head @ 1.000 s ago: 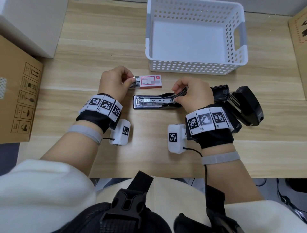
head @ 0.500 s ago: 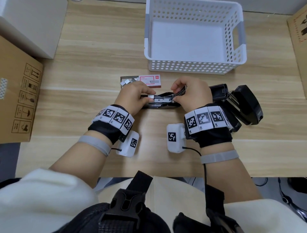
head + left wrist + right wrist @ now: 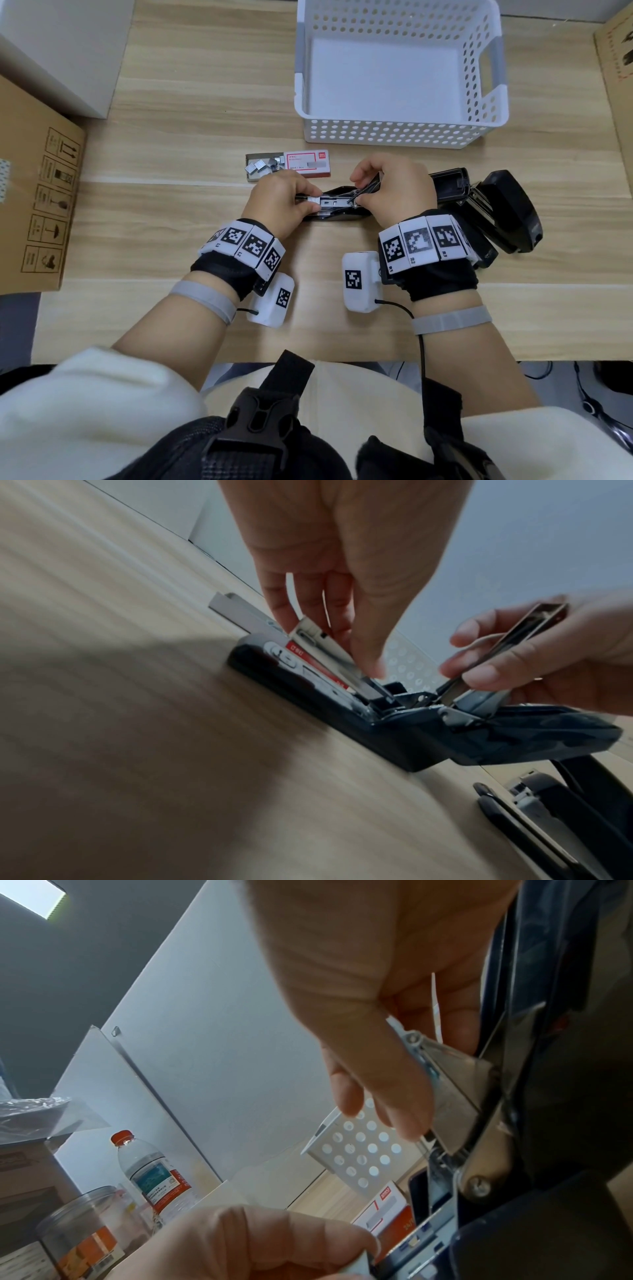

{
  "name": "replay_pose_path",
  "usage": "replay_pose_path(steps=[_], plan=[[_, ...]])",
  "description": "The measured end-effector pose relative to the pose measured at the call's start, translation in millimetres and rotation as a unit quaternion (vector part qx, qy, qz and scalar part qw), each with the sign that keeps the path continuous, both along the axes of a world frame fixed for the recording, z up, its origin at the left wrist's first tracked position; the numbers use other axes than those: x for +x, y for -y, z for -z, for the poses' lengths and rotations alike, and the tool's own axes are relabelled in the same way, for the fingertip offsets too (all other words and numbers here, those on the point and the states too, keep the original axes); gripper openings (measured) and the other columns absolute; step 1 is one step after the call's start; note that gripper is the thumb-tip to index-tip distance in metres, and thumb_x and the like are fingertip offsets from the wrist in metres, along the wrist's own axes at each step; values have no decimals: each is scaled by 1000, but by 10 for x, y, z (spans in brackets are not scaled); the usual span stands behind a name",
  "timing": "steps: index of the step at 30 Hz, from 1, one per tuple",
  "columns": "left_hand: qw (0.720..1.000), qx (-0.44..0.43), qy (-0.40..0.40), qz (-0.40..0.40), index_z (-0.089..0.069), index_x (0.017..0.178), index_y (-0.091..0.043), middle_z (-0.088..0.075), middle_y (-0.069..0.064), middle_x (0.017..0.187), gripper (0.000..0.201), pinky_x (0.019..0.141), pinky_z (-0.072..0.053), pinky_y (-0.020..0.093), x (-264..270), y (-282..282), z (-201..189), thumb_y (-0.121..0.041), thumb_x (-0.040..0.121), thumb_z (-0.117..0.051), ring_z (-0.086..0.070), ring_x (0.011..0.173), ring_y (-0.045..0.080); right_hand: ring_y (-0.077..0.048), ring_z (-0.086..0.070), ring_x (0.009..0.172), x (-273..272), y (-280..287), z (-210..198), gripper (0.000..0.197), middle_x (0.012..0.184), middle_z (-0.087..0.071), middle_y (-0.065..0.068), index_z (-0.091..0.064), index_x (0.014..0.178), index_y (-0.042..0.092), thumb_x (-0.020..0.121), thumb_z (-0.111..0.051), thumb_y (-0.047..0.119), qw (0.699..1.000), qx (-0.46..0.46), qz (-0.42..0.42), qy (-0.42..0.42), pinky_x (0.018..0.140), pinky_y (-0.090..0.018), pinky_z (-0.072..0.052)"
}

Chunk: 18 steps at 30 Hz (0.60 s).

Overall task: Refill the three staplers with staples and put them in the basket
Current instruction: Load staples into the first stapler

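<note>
An opened black stapler lies flat on the desk between both hands. My left hand pinches a short strip of staples over the stapler's metal channel. My right hand pinches the stapler's raised metal arm and holds it up. Two more black staplers lie to the right, partly hidden behind my right wrist. A red and white staple box with its tray of loose staples slid out sits just behind my left hand. The white perforated basket stands empty at the back.
A cardboard box and a white box stand at the left edge, another carton at the far right. The right wrist view shows a water bottle and a clear jar off to the left.
My left hand left the staple box and moved right to the open stapler, carrying a strip of staples onto its channel. The right hand has kept holding the metal arm.
</note>
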<state>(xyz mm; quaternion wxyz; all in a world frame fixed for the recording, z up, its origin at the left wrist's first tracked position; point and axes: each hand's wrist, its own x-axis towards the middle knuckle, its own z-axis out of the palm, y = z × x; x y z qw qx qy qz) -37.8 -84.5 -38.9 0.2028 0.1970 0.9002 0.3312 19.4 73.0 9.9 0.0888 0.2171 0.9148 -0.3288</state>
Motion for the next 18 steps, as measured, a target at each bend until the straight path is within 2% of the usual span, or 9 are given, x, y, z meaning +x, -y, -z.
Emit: replay_pose_path(steps=[4,9,18], plan=[[1000,-3,-3,-7,-71,98,-14,-66,9,105,23,93,-44,34,6,-11,4,-19,75,-71,-58,102,24,-12,-59,82,0,6,5,35,77,-62,12,-55,75,35,70,-66,2,1000,3,0,-2,74,-27,-49],[1000,2,-6,-5,-70,99,-13,-66,10,105,23,92,-43,30,19,-4,6,-17,76,-71,-58,101,24,-12,-60,82,2,9,4,34,77,-62,12,-56,75,34,71,-65,2,1000,3,3,-3,75,-29,-50],[1000,-4,-2,-4,-70,100,-14,-66,9,106,24,93,-43,31,19,-3,6,-19,76,-70,-58,102,23,-10,-57,78,-3,2,1,34,77,-62,12,-56,75,35,71,-65,2,1000,0,1,1,72,-26,-47]])
